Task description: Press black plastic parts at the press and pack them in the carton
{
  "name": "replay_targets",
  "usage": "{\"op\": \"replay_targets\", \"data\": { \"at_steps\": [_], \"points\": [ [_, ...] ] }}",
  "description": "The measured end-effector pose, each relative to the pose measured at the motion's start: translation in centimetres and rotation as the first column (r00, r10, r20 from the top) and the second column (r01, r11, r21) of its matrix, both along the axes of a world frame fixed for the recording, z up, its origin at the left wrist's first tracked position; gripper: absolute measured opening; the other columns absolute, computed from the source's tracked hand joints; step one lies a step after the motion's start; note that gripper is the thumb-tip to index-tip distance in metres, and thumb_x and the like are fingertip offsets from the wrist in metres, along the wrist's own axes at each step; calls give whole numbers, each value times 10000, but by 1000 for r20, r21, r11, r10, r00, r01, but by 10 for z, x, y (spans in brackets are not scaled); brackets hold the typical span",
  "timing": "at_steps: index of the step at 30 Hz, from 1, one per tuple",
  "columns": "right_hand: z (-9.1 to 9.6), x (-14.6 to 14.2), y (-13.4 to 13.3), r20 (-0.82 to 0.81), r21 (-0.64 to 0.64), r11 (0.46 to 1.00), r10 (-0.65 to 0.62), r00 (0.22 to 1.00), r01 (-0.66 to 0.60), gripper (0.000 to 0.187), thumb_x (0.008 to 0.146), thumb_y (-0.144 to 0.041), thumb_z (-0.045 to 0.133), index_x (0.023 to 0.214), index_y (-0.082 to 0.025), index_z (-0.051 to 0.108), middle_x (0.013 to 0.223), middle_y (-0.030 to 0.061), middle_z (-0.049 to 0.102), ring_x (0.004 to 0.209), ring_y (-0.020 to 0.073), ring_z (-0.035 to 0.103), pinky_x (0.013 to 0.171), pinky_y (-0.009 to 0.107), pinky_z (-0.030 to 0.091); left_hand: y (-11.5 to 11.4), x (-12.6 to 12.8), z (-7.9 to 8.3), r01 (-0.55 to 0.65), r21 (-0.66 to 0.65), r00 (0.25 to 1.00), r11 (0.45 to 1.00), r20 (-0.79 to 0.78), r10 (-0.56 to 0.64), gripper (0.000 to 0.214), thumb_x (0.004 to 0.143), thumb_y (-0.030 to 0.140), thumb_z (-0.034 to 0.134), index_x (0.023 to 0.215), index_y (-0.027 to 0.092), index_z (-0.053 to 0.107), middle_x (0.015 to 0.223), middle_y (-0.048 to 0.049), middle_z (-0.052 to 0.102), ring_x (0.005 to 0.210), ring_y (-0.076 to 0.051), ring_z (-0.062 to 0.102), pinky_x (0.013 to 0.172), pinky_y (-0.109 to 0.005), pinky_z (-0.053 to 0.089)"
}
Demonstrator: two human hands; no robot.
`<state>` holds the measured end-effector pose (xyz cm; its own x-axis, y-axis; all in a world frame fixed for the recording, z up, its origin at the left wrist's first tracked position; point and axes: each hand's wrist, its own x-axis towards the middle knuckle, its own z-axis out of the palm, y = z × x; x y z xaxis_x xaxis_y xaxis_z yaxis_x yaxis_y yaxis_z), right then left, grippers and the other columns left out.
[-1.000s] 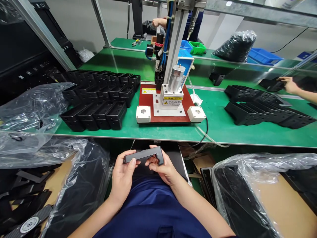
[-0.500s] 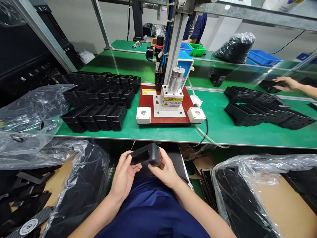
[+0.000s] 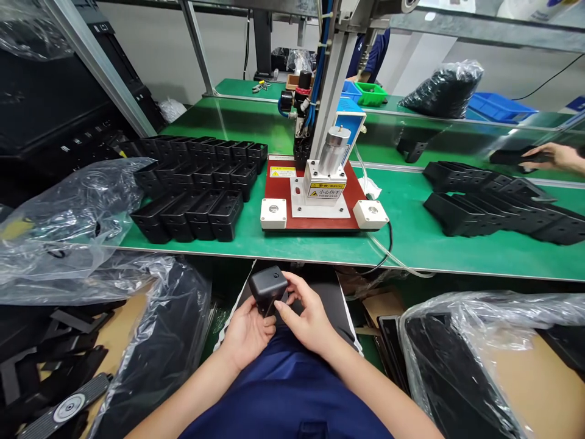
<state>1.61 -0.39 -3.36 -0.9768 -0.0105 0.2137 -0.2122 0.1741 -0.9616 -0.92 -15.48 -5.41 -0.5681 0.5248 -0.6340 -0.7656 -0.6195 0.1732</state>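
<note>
Over my lap, below the bench edge, I hold a black plastic bracket (image 3: 269,285) with both hands. My left hand (image 3: 247,334) cups it from underneath, fingers curled round its lower part. My right hand (image 3: 307,317) grips it from the right, thumb and fingers pressed on its side. The bracket's end face with a small hole points up toward me. Straight ahead on the green bench (image 3: 411,235) stands a small press (image 3: 322,183) on a red base plate with white corner blocks.
Rows of black brackets (image 3: 196,183) lie left of the press, and more black brackets (image 3: 498,204) lie to its right. Another person's hand (image 3: 551,157) touches a part at the far right. Plastic-lined cartons of black parts (image 3: 457,360) flank my legs.
I have turned the bracket from lying lengthwise across both hands to end-on, with its end face upward. My hands have closed in together. The camera has shifted slightly.
</note>
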Motion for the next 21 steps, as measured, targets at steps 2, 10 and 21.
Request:
{"op": "replay_targets", "data": {
  "at_steps": [2, 10, 21],
  "points": [
    [-2, -1, -1, 3, -30, 999, -15, 1000, 15, 492, 853, -202, 603, 1325, -250, 472, 1075, 67, 600, 912, 193, 583, 716, 311, 493, 0, -1, 0, 41, 19, 999, 999, 26, -41, 214, 953, 281, 429, 1006, 144, 584, 741, -23, 610, 405, -46, 409, 383, -148, 355],
    [2, -7, -2, -24, 29, 994, -102, 995, 102, 419, 836, -185, 614, 1240, -264, 533, 1151, 63, 590, 986, 207, 575, 757, 334, 464, 3, 0, 0, 175, -51, 985, 983, 14, -174, 228, 941, 173, 397, 780, 123, 549, 546, 32, 440, 324, -5, 287, 332, -95, 195],
    [-5, -9, -2, 102, -118, 990, -70, 992, 82, 340, 840, -277, 654, 1163, -225, 563, 1080, 63, 600, 1001, 205, 568, 781, 329, 463, 7, 8, 7, 212, -225, 940, 951, -219, -261, 117, 857, 253, 553, 799, 154, 529, 457, 59, 399, 320, -14, 203, 347, -127, 139]
  ]
}}
